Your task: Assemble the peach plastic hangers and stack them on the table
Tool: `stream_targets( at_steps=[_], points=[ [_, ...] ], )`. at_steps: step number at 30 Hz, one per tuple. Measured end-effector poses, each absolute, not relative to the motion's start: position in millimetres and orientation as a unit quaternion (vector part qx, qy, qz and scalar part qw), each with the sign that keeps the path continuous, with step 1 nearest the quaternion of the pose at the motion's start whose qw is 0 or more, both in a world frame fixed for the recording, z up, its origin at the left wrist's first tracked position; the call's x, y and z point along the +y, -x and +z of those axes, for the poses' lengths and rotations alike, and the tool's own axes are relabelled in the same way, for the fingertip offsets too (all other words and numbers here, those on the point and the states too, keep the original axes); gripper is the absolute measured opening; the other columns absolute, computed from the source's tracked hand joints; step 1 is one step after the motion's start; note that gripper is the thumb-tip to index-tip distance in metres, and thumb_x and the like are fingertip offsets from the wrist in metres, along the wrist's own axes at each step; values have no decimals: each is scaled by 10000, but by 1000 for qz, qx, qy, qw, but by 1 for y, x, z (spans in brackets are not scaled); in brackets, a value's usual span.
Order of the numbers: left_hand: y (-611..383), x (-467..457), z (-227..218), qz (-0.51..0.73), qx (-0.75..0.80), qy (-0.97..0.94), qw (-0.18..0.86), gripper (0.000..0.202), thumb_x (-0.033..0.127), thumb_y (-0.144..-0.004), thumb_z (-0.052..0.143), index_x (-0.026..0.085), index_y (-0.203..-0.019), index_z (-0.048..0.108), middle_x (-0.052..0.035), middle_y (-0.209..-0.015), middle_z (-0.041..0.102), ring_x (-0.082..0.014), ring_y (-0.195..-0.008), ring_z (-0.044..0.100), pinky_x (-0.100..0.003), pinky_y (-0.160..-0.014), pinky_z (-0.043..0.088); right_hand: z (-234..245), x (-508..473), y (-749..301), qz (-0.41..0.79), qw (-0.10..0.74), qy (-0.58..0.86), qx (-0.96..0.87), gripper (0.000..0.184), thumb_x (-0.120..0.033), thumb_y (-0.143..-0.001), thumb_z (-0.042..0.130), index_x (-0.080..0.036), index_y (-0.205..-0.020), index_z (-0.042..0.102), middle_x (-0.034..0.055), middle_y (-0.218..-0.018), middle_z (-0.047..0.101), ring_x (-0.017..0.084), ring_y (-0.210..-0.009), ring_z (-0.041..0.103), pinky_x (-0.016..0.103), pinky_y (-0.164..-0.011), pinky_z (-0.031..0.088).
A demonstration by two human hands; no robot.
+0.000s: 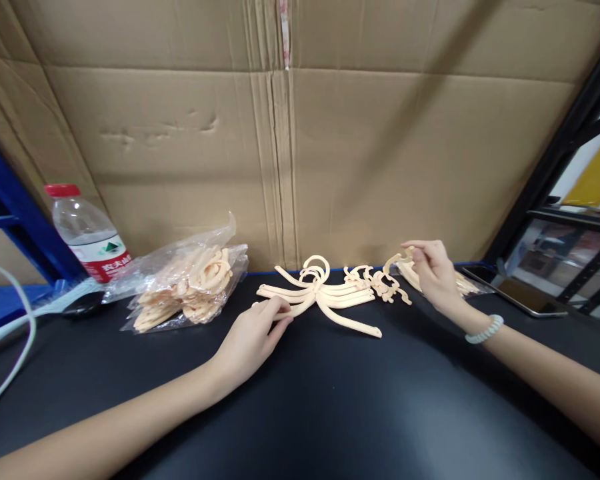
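A small stack of cream plastic hangers (325,293) lies on the black tabletop (330,400), hooks pointing toward the cardboard. My left hand (253,340) rests on the left arms of that stack, fingers pinched on them. My right hand (433,270) is farther right, fingers closed on a single cream hanger (397,261) lifted from a loose pile (375,280) beside the stack. A pale bead bracelet sits on my right wrist.
A clear plastic bag of more cream hangers (185,287) lies at the left, next to a water bottle (87,233) with a red cap. A white cable (10,347) curves at the far left. A phone (520,293) lies at the right. A cardboard wall (300,133) backs the table.
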State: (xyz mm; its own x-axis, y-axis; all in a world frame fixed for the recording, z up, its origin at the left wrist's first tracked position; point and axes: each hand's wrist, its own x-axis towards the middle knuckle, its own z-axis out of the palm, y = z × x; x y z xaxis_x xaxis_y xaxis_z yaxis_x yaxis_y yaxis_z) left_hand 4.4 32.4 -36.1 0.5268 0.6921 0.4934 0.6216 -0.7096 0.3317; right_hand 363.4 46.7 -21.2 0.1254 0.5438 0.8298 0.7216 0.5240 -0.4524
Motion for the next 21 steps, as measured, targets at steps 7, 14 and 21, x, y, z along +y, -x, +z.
stream_targets(
  at_steps=[7,14,21],
  points=[
    [-3,30,-34,343,388,-854,46,62,249,-928,474,218,-972,506,-32,-926,672,-193,-806,672,-309,-698,524,-4,15,-337,174,680,437,-563,242,-457,-923,553,-251,-1035,612,-54,-528,464,115,-463,454,235,-444,353],
    [-2,28,-32,405,355,-842,48,71,234,-919,511,203,-977,537,-39,-942,674,-186,-855,674,-308,-742,542,-14,1,-309,419,642,405,-499,329,-482,-799,709,-197,-962,696,86,-1010,694,198,-879,651,299,-718,523],
    [-2,27,-31,415,355,-836,55,85,236,-916,520,198,-987,548,-37,-952,677,-184,-869,680,-312,-760,556,-29,1,-304,547,646,363,-389,352,-243,-684,830,-255,-953,603,0,-878,663,141,-782,610,265,-724,529]
  ],
)
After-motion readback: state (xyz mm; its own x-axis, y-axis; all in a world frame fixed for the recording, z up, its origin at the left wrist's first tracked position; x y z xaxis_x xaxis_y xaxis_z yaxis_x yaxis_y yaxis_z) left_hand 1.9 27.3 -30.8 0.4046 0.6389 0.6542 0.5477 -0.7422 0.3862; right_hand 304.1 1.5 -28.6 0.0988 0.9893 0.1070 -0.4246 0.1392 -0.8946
